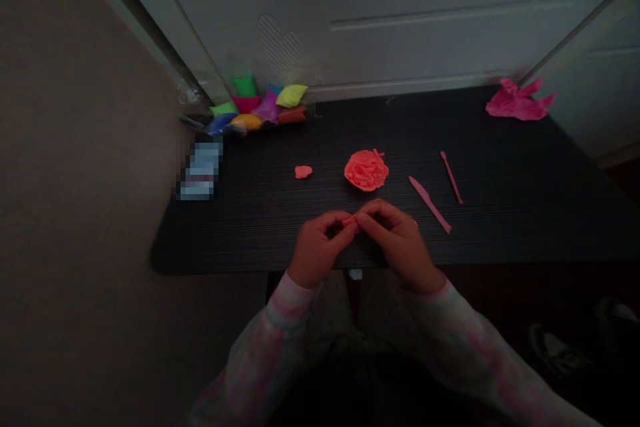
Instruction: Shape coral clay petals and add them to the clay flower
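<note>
Between the fingertips of both hands is a small piece of coral-coloured modelling clay (351,220). My left hand (320,243) pinches its left side, and my right hand (397,237) pinches it from the right. Just beyond them on the dark table sits a ruffled clay flower (367,170) of the same colour, with layered petals. A flat loose scrap of clay (303,172) lies left of the flower. To the right rest a pink plastic knife (430,205) and a thin pink modelling tool (452,177).
Several colourful clay packets (247,121) lie at the table's back left, against a white panel (400,27). A blurred-out pale item (201,171) is at the left edge. A crumpled pink sheet (520,101) sits at the back right corner of the black table (240,233).
</note>
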Motion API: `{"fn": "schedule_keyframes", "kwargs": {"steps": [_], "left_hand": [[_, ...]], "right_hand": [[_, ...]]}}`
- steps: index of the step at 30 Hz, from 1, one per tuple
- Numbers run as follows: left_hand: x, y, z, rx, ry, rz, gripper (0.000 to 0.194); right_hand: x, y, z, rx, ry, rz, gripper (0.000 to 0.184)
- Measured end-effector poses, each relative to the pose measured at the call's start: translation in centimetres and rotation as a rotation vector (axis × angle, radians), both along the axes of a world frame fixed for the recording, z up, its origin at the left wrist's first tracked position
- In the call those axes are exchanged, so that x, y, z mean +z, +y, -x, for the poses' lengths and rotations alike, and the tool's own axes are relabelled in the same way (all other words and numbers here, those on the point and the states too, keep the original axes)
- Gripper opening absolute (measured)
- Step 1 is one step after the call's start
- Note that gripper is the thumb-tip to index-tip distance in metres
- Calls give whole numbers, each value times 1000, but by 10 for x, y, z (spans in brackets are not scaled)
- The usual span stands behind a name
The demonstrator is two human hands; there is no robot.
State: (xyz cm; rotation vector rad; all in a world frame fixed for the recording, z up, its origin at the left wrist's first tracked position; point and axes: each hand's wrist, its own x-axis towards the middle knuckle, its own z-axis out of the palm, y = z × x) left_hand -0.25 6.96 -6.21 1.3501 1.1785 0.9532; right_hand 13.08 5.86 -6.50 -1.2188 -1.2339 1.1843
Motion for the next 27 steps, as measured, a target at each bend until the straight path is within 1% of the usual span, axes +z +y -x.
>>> {"fn": "schedule_keyframes", "kwargs": {"steps": [6,11,15,22,27], "left_hand": [[3,1,0,47,-42,16,9],[3,2,1,98,-87,32,10],[2,2,1,104,-92,40,8],[3,1,0,100,-103,44,7],[2,2,1,123,-117,46,9]], "right_hand": [[2,1,0,-27,-6,-17,12],[1,0,0,-22,-61,-21,10],[0,0,1,-24,-88,-23,9],[1,0,0,-27,-62,-6,10],[0,0,1,-21,-74,-18,10]]}}
